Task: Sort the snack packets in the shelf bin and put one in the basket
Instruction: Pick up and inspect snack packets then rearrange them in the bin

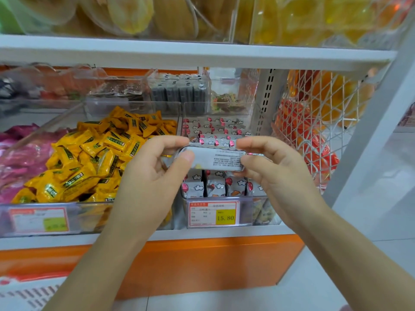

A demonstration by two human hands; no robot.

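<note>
I pinch 1 snack packet [215, 159] by both ends, left hand [152, 178] and right hand [278, 176] fingers [182, 159] curled round it, level over the shelf bin [247, 199] at centre frame, probably to square it with the rows [215, 185].

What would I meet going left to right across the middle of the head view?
Pink foil packets, yellow snack packets, left hand, white printed packet pinched by both hands, right hand, white wire basket.

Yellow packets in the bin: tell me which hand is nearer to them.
Left. The left hand sits right beside the yellow packets, at their right edge; the right hand is farther right, pinching the other end of the white packet both hold.
</note>
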